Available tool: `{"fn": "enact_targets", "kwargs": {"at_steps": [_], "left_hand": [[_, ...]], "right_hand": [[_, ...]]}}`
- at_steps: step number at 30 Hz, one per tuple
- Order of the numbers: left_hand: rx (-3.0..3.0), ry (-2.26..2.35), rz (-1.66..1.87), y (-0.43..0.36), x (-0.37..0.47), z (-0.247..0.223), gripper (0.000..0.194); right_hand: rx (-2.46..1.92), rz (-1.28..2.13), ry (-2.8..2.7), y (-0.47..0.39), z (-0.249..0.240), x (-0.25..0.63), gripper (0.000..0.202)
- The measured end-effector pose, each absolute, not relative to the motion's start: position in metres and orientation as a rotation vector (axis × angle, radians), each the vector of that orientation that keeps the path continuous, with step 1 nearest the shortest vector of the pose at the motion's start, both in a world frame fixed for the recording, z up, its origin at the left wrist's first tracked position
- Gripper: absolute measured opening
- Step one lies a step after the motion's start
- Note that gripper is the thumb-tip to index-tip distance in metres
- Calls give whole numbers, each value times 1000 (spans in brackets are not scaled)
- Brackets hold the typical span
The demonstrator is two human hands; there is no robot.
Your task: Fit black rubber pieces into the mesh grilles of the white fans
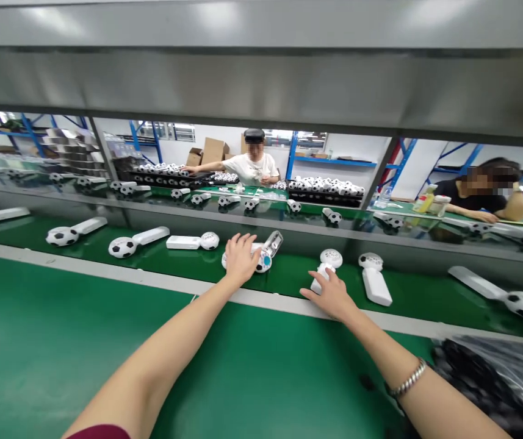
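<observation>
My left hand (241, 259) lies over a white football-patterned device (265, 262), its fingers stretched out. That device has an opened handle showing its inside and a blue round spot on its head; part of it is hidden under my palm. To the right, my right hand (332, 294) reaches over another white device (331, 258) with a round head, covering part of its handle. The fingers there are spread, and I cannot tell how firmly they touch. Both devices rest on the green conveyor belt (291, 277).
More football-patterned devices, such as one on the left (122, 246) and one on the right (377, 285), line the belt. A black bundle in clear plastic (485, 378) lies at lower right. A metal hood (243, 85) hangs overhead. Two people sit across, beyond full trays (328, 198).
</observation>
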State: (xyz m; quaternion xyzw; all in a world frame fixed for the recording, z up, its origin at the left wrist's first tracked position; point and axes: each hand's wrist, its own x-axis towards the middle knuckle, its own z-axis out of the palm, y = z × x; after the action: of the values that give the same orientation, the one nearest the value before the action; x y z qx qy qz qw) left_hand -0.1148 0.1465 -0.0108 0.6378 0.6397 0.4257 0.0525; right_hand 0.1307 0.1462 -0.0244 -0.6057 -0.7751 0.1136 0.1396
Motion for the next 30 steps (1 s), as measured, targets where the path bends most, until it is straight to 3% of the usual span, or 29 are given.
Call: {"fn": "enact_targets", "kwargs": {"at_steps": [7,13,18,24,27,30], "left_hand": [[1855,2172,996,150,-149,-27,50],[2082,2111,985,74,-161,-11,47],[2266,2266,914,-22,-189,1,44],[2268,3019,218,-95,-235,11,37],[2285,3041,-168,-125,-236,10,38],[2291,2910,-308,-149,-217,5,34]], "right_hand": [[-1796,348,-2023,173,-39,145,18],[-1622,473,-2026,137,-6,178,20],[-1145,654,-2072,53,7,135,15],[-875,769,-2301,-17,10,40,21],[-794,809,-2396,-33,-2,3,24],[-716,810,-2470,-49,-15,-20,24]]}}
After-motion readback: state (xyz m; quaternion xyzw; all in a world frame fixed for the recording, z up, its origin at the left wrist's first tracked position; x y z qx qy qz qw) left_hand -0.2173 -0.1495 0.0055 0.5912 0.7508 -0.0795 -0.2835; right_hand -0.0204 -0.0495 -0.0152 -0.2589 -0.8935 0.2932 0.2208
